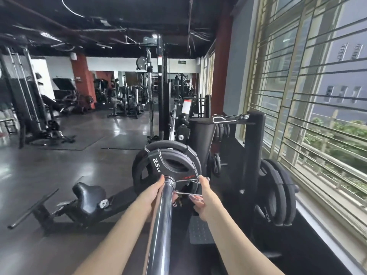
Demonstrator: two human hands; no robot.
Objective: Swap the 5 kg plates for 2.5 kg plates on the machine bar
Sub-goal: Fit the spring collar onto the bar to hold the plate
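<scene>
A chrome machine bar (pixel 161 221) runs away from me in the head view. On it sits a black plate marked 2.5 KG (pixel 170 165), with larger black plates (pixel 143 175) behind it. A wire spring collar (pixel 186 187) sits on the bar right against the 2.5 kg plate. My right hand (pixel 202 197) grips the collar's wire handles on the right of the bar. My left hand (pixel 155 192) lies along the bar's left side, fingertips touching the collar's coil at the plate.
A black plate rack (pixel 254 155) stands to the right, with large plates (pixel 278 193) on a low peg, smaller plates (pixel 222 132) higher up and a spare spring collar (pixel 230 118) on top. A barred window (pixel 317 96) lines the right wall. A padded machine seat (pixel 89 197) lies left.
</scene>
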